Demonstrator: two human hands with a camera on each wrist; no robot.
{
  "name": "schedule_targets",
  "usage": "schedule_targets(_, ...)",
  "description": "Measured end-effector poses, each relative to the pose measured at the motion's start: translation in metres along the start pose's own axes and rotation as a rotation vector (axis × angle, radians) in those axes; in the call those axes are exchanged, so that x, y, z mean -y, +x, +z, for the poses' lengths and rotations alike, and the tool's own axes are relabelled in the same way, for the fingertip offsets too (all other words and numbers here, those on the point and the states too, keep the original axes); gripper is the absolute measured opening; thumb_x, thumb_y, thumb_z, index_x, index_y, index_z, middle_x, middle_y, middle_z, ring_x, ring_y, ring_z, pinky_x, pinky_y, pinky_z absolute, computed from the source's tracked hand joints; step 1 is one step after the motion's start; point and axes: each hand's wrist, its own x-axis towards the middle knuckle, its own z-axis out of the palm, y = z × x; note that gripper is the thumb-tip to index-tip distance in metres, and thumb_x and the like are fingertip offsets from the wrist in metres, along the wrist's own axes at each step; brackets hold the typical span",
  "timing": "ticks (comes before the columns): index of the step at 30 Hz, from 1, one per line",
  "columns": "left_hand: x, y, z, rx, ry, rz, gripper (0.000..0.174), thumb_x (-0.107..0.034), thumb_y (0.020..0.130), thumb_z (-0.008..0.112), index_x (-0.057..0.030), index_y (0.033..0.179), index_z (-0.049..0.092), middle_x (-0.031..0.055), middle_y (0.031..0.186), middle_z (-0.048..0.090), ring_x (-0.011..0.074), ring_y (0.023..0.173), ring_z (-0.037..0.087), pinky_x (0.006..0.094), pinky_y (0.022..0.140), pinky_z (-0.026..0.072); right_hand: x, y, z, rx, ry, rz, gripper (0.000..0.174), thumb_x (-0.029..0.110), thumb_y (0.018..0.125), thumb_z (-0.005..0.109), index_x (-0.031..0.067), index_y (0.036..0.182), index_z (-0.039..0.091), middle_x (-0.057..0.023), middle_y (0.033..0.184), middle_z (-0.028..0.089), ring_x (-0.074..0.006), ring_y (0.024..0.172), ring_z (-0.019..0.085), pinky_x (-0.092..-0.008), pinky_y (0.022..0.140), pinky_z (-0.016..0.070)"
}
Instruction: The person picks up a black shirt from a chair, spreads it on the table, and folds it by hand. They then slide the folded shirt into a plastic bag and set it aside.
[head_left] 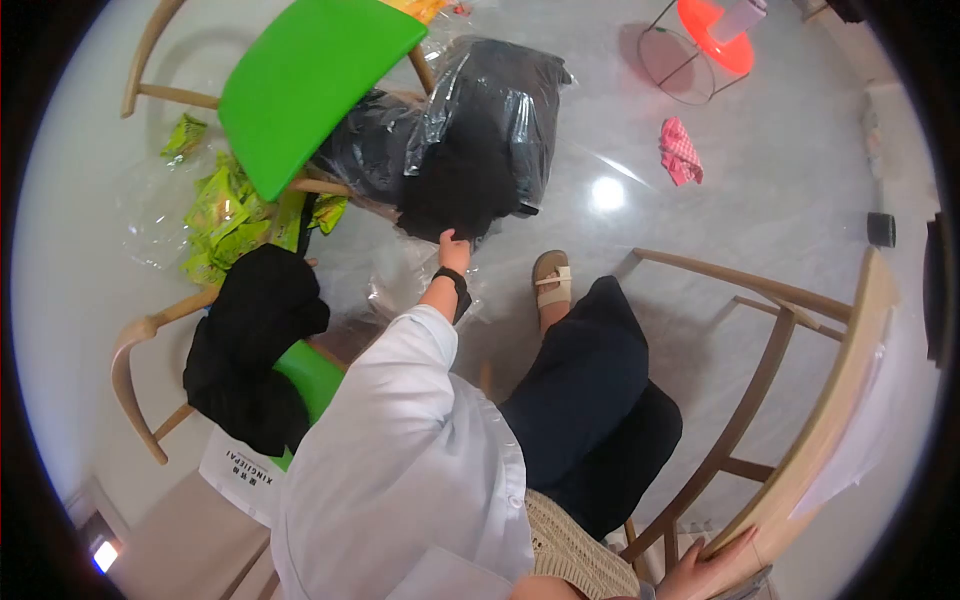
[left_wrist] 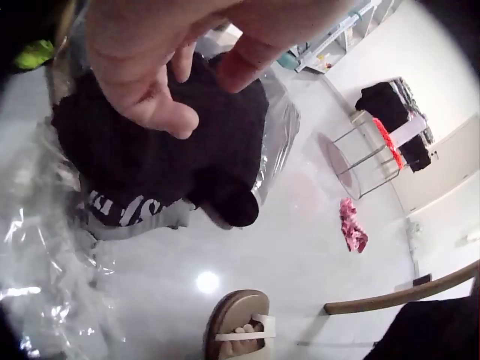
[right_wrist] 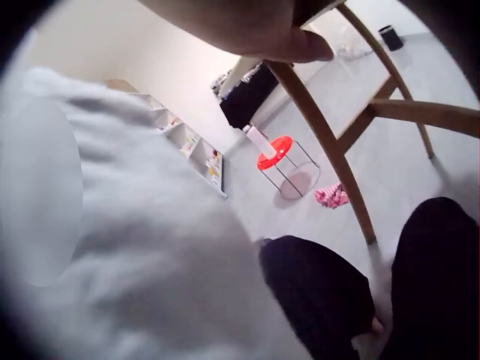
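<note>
My left hand (head_left: pixel 453 252) reaches down to the near end of a stack of black folded clothes (head_left: pixel 455 190), partly in clear plastic. In the left wrist view, the thumb and fingers of this hand (left_wrist: pixel 172 60) hang spread and loosely bent over the dark cloth (left_wrist: pixel 165 142), pinching nothing. Below that cloth, a piece with white lettering (left_wrist: pixel 135 208) peeks out. At the lower right, my right hand (head_left: pixel 708 566) rests on the broad rail of a wooden chair (head_left: pixel 740 430). The right wrist view has its thumb (right_wrist: pixel 311 46) extended beside the wood, the other fingers mostly hidden.
A green chair (head_left: pixel 310 85) stands beside the stack, with green packets (head_left: pixel 225 215) on the floor near it. Black cloth (head_left: pixel 255 340) drapes a second green seat at left. A pink checked cloth (head_left: pixel 680 152) and a red stool (head_left: pixel 715 38) are farther off.
</note>
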Motion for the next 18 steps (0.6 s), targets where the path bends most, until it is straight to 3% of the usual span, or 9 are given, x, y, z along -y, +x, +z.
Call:
schedule_targets(1,0.004,0.01,0.01,-0.047,0.139,0.081,0.05,-0.006,0.076,0.054,-0.0067,0.122,0.035,0.0135,0.083,0.06,0.0199,0.068,0.058,0.0319,0.06,0.0464,0.002,0.001,-0.003,0.096,0.014,0.04,0.076,0.027,0.079,0.062,0.0121,0.138,0.018,-0.0208,0.141,0.017,-0.0385,0.126,0.025,-0.0468,0.102,0.025)
schedule_targets(3,0.015,0.027,0.03,-0.13,0.42,0.242,0.061,-0.007,0.075,0.056,-0.009,0.13,0.029,0.0152,0.086,0.059,0.0228,0.073,0.059,0.034,0.07,0.0475,-0.01,-0.004,0.001,0.069,-0.035,0.046,0.075,0.026,0.079,0.062,0.0094,0.138,0.018,-0.0226,0.14,0.017,-0.0392,0.126,0.025,-0.0464,0.103,0.0241)
schedule_targets(4,0.013,0.03,0.039,-0.122,0.43,0.23,0.061,-0.007,0.075,0.056,-0.009,0.13,0.029,0.0152,0.086,0.059,0.0228,0.073,0.059,0.034,0.07,0.0475,-0.011,-0.001,0.004,0.028,-0.072,0.046,0.075,0.026,0.079,0.062,0.0067,0.137,0.019,-0.0244,0.139,0.018,-0.0399,0.125,0.025,-0.0459,0.103,0.0232)
schedule_targets(6,-0.003,0.04,0.054,-0.103,0.261,0.338,0.07,-0.014,0.073,0.059,-0.0169,0.134,0.026,0.017,0.09,0.06,0.0321,0.083,0.058,0.0386,0.079,0.0446,-0.005,0.004,0.011,-0.035,-0.074,0.088,0.074,0.026,0.08,0.062,0.0066,0.137,0.019,-0.0244,0.139,0.018,-0.0397,0.125,0.025,-0.046,0.103,0.0231)
schedule_targets(9,-0.04,0.046,0.065,0.092,0.305,0.184,0.077,-0.016,0.074,0.06,-0.0234,0.138,0.017,0.0206,0.096,0.059,0.035,0.089,0.058,0.0404,0.082,0.0437,-0.001,0.004,0.013,-0.082,-0.064,0.159,0.074,0.026,0.08,0.061,0.0064,0.137,0.019,-0.0245,0.139,0.019,-0.0395,0.125,0.025,-0.046,0.103,0.023)
schedule_targets(11,-0.063,0.048,0.072,0.022,0.631,0.219,0.079,-0.019,0.076,0.06,-0.0233,0.139,0.013,0.0247,0.106,0.055,0.0371,0.095,0.055,0.0404,0.086,0.0423,0.001,0.003,0.015,-0.108,-0.059,0.2,0.073,0.025,0.08,0.061,0.0062,0.137,0.02,-0.0245,0.139,0.019,-0.0394,0.125,0.025,-0.0461,0.103,0.0229)
schedule_targets(12,-0.081,0.041,0.07,0.068,0.711,0.146,0.077,-0.022,0.076,0.061,-0.022,0.138,0.015,0.0268,0.112,0.052,0.0394,0.101,0.053,0.0429,0.087,0.0409,0.002,0.003,0.017,-0.119,-0.055,0.219,0.073,0.025,0.08,0.061,0.0062,0.137,0.02,-0.0245,0.138,0.019,-0.0393,0.125,0.025,-0.0461,0.103,0.0228)
schedule_targets(15,-0.099,0.043,0.065,-0.021,1.023,0.161,0.055,-0.022,0.078,0.059,-0.0138,0.127,0.034,0.0208,0.102,0.059,0.0349,0.096,0.057,0.0431,0.082,0.0447,0.004,0.0,0.019,-0.145,-0.038,0.267,0.072,0.025,0.08,0.061,0.006,0.137,0.02,-0.0246,0.138,0.02,-0.0391,0.125,0.025,-0.0462,0.103,0.0227)
schedule_targets(18,-0.103,0.057,0.047,-0.071,1.158,0.142,0.03,-0.021,0.08,0.055,-0.0073,0.107,0.053,0.0185,0.103,0.059,0.0324,0.099,0.057,0.0433,0.082,0.0458,0.004,-0.004,0.02,-0.175,-0.006,0.297,0.072,0.025,0.08,0.061,0.0058,0.137,0.02,-0.0247,0.138,0.02,-0.0389,0.125,0.025,-0.0463,0.103,0.0225)
